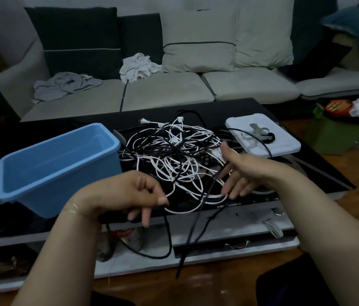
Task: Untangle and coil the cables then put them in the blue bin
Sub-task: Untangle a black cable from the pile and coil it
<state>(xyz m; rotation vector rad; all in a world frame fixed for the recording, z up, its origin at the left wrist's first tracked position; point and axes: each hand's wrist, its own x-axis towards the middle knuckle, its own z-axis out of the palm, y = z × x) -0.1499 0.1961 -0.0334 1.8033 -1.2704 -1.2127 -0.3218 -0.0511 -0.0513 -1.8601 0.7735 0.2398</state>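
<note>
A grey sofa stands behind the black tabletop. On the tabletop's left sits the blue bin, empty; just right of it lies the tangle of black and white cables, with a white lid beyond. The left hand pinches a white cable; the right hand hovers with fingers spread, a black cable across them.
</note>
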